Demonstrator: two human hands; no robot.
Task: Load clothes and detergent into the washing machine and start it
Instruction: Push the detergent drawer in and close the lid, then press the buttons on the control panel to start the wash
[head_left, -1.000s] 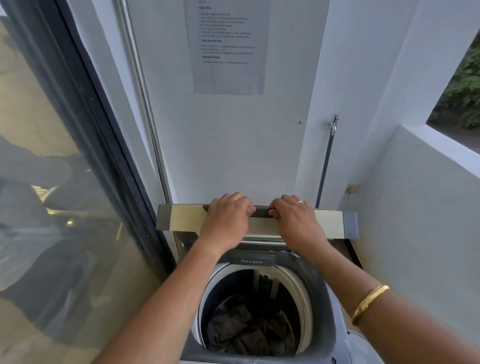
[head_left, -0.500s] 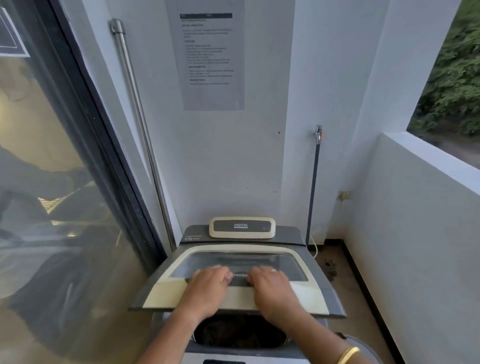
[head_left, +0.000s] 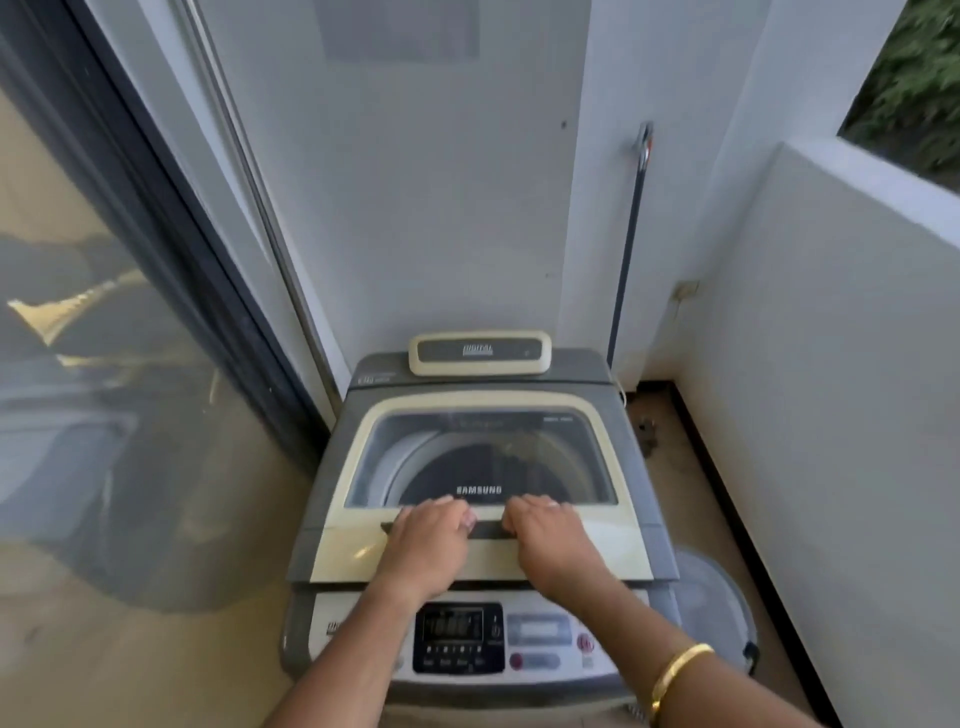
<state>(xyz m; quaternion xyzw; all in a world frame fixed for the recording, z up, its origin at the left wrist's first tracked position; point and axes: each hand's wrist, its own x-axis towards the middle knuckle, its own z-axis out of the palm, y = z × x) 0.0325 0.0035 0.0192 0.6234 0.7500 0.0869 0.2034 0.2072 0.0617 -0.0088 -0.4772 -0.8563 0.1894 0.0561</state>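
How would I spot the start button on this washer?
Find the washing machine in the balcony corner. Along its front edge, below the closed lid, runs the control panel. I cannot read any labels, but the round red button at its right end stands out from the grey keys.

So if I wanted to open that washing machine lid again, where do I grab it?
Grab the dark handle bar set in the lid's cream front edge, where the left hand and right hand rest now. Come from the front, above the control panel, and hook your fingers over it. The lid probably swings up toward the wall, so that edge should lift easiest.
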